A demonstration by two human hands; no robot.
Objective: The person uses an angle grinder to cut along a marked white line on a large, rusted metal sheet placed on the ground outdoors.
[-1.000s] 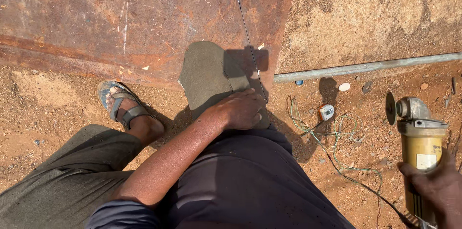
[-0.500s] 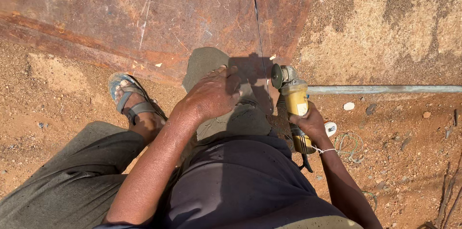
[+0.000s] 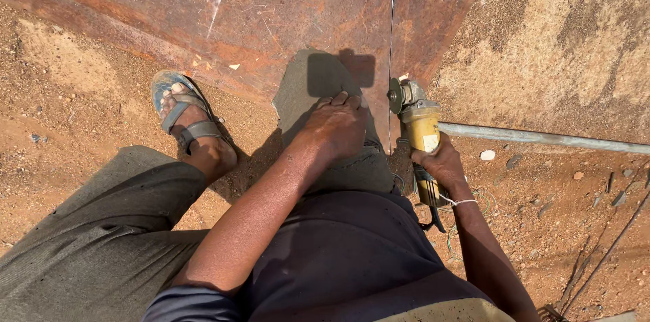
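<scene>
Since the earlier frame, one yellow cylindrical angle grinder (image 3: 421, 134) has come from the far right to the vertical seam in the rusty brown steel sheet (image 3: 271, 10). Its long axis runs away from the person, disc end pointing at the sheet. Right hand (image 3: 441, 163) is closed around its body. Left hand (image 3: 338, 125) rests palm down, fingers curled, on the raised knee. One grey strapped sandal (image 3: 179, 109) stands on gritty red soil (image 3: 61, 112). One grey metal pipe (image 3: 542, 137) lies rightward.

Outdoor metalwork yard, open-air: bare red dirt ground (image 3: 81, 112) with pebbles, large rusty steel sheet (image 3: 271, 10) (scratched), yellow angle grinder (image 3: 418, 129), grey pipe (image 3: 542, 137), sandalled foot (image 3: 186, 119).
</scene>
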